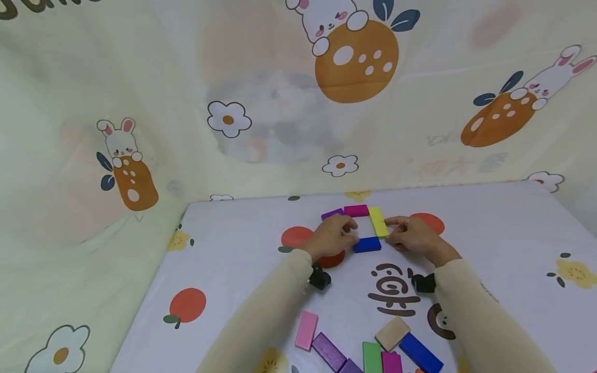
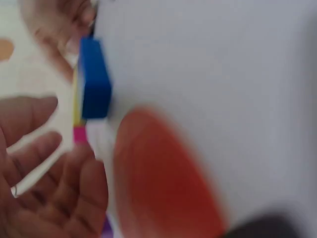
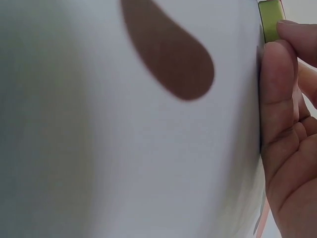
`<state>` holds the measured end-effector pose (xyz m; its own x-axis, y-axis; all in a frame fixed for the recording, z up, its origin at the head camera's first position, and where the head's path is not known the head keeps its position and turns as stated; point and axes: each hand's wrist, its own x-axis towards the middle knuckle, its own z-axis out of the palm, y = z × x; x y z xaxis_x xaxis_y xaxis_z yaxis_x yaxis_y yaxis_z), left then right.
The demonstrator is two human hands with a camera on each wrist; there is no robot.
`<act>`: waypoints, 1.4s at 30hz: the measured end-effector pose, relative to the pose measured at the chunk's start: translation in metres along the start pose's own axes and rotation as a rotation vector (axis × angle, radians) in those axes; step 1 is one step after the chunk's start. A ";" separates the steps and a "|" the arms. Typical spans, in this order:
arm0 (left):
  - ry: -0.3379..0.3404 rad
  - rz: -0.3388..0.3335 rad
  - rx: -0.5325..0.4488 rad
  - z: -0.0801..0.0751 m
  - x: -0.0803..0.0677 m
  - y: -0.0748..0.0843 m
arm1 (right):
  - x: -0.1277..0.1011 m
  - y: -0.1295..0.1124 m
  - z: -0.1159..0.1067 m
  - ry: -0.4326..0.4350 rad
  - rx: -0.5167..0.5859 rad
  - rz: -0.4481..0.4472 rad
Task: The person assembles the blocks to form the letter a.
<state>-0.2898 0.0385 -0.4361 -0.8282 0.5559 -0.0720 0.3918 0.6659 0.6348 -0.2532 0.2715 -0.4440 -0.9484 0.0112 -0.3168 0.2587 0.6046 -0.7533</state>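
Note:
Blue (image 1: 367,244), yellow (image 1: 378,223), magenta (image 1: 356,211) and purple (image 1: 332,213) blocks lie in a partial ring on the patterned cloth. At the ring's left side is my left hand (image 1: 330,235), between the purple and blue blocks. In the left wrist view its fingers (image 2: 37,111) are spread, with a visible gap to the blue block (image 2: 95,79). My right hand (image 1: 415,237) is at the ring's right side. Its fingertips touch the yellow block (image 3: 271,20) near one end, the index finger fairly straight; the other fingers are partly hidden.
Nearer the body lie more blocks: pink (image 1: 306,330), purple (image 1: 329,352), green (image 1: 372,357), magenta (image 1: 392,362), tan (image 1: 393,333) and blue (image 1: 421,353). A printed cloth wall (image 1: 270,171) rises behind the ring. Each wrist carries a small black camera.

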 end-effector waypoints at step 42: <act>0.206 -0.251 -0.002 -0.020 0.019 -0.040 | 0.003 0.003 0.000 -0.015 0.022 -0.010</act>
<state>-0.3292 0.0128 -0.4477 -0.9626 0.2619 -0.0692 0.1645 0.7681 0.6189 -0.2555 0.2733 -0.4468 -0.9481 -0.0066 -0.3179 0.2537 0.5868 -0.7689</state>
